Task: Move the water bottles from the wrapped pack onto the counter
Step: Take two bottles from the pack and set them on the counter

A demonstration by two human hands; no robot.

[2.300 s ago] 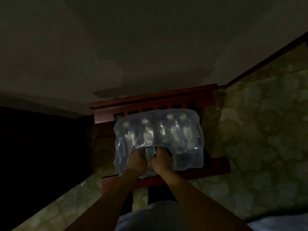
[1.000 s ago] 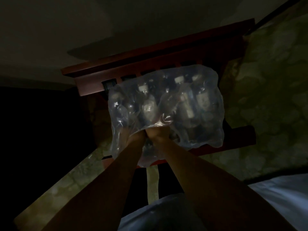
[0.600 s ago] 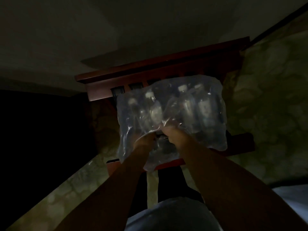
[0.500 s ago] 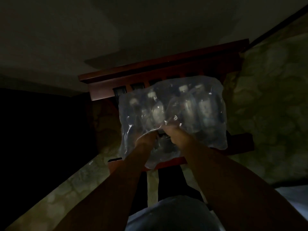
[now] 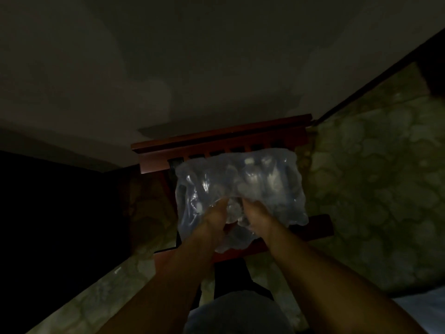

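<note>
A pack of water bottles [image 5: 262,182] wrapped in clear bluish plastic rests on a dark red wooden chair [image 5: 221,143]. Several white-capped bottles show dimly through the film. My left hand [image 5: 214,218] and my right hand [image 5: 255,215] both grip the wrap at the pack's near side, close together, with the film bunched between them. The room is very dim and the image is blurred, so the fingers are hard to make out.
The chair's slatted back stands against a plain wall [image 5: 192,68]. Mottled stone floor [image 5: 375,189] lies to the right and lower left. A dark area [image 5: 48,213] fills the left. A pale cloth edge [image 5: 431,307] shows at the bottom right.
The view has shifted, so the pack and chair sit lower in frame. My hands have pulled slightly apart on the wrap, and the film looks more crumpled.
</note>
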